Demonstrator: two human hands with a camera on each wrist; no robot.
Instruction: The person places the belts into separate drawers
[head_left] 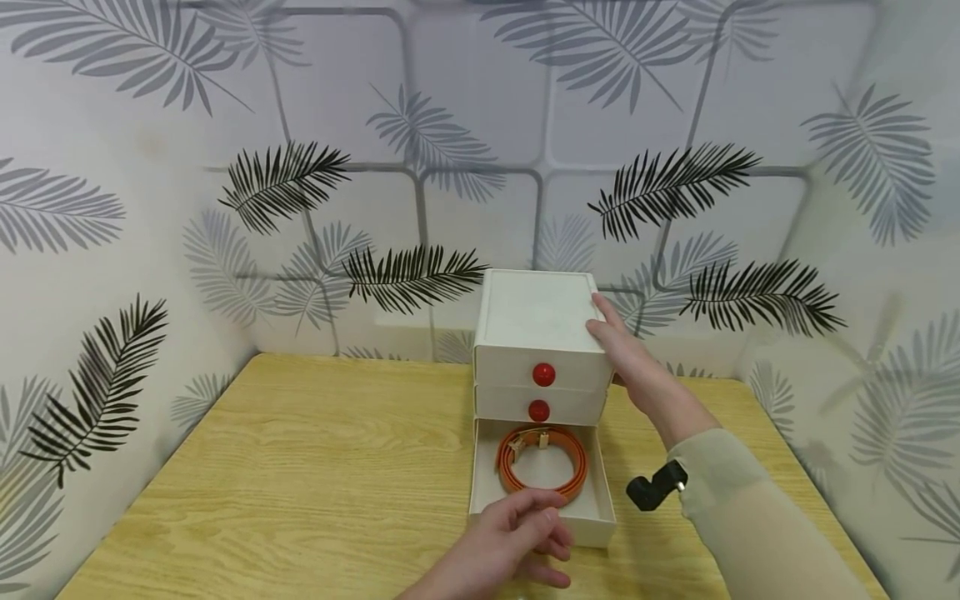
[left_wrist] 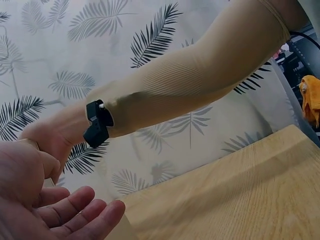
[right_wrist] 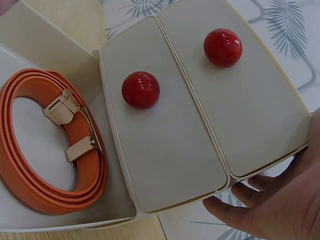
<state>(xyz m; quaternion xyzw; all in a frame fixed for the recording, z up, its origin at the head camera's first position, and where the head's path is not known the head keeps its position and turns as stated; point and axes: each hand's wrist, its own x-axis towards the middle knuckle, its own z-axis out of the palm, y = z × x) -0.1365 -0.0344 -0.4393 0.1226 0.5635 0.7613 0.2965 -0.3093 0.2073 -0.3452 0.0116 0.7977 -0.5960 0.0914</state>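
Observation:
A white chest of drawers (head_left: 536,312) with red round knobs stands on the table, its bottom drawer (head_left: 588,532) pulled out. Inside that drawer lies a coiled orange belt (head_left: 577,462) with gold-coloured metal fittings (right_wrist: 64,109). My left hand (head_left: 517,533) is at the drawer's front edge, near the belt, its fingers loosely bent; whether it touches the drawer I cannot tell. In the left wrist view nothing shows in that hand (left_wrist: 55,200). My right hand (head_left: 633,358) rests against the chest's right side and top edge, with fingers (right_wrist: 225,210) stretched along the side.
The wooden table (head_left: 300,467) extends left and right of the chest. Behind it hangs a leaf-patterned sheet (head_left: 480,100), which also rises at both sides. An orange cloth (left_wrist: 311,97) shows beyond the table edge in the left wrist view.

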